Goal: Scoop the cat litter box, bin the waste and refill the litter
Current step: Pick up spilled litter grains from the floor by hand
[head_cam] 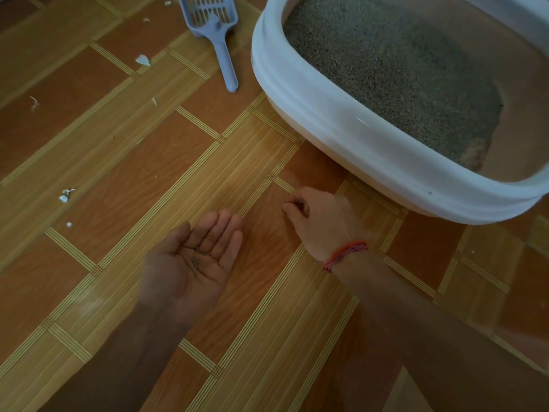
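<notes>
A white-rimmed litter box [341,120] stands on the floor at the upper right, with grey litter [395,66] covering most of its beige bottom. A blue-grey slotted scoop [214,28] lies on the floor left of the box, handle toward me. My left hand [193,263] is held palm up above the floor, fingers straight, with a few dark litter grains [199,254] in the palm. My right hand [315,218], a red thread at its wrist, reaches down to the floor in front of the box with fingertips curled together in a pinch; what it pinches is too small to see.
The floor is wood-patterned vinyl [148,162]. Small white scraps [143,60] lie scattered at the left, with another scrap [66,195] nearer me. At the near end of the box a patch of bare beige bottom [517,138] shows.
</notes>
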{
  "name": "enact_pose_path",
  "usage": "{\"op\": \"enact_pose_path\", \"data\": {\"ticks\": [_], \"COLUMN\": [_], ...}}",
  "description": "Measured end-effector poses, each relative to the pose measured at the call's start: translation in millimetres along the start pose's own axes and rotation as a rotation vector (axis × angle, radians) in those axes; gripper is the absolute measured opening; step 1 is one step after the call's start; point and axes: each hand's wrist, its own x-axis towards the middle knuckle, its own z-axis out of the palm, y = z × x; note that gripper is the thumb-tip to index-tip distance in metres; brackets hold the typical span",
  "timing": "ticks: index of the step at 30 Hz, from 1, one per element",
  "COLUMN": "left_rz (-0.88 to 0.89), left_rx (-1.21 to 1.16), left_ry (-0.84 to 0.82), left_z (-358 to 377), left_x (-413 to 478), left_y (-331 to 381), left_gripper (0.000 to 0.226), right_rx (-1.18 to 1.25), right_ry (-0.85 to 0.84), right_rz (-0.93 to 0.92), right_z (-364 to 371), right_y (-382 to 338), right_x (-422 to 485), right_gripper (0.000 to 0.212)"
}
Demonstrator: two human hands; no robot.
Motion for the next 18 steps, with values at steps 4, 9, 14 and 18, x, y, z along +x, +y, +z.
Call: {"op": "enact_pose_path", "data": {"ticks": [4, 9, 14, 18], "left_rz": [-0.003, -0.003, -0.001, -0.018], "left_rx": [0.001, -0.007, 0.005, -0.009], "left_ry": [-0.007, 0.012, 0.006, -0.026], "left_z": [-0.2, -1.6, -2.7, -3.2], "left_x": [0.6, 1.8, 2.3, 2.6], "left_y": [-0.6, -0.1, 0.5, -1.9], "left_gripper": [0.052, 0.047, 0.045, 0.052], "right_rx": [-0.05, -0.133, -0.031, 0.117], "right_ry": [-0.013, -0.065, -0.096, -0.069], "right_rz": [-0.036, -0.055, -0.069, -0.2], "right_z": [1.8, 1.0, -4.8, -8.0], "right_y": [-1.8, -6.0, -25.1, -61.8], "right_x": [1.4, 5.3, -4.1, -26.1], "right_gripper": [0.019, 0.021, 0.018, 0.014]}}
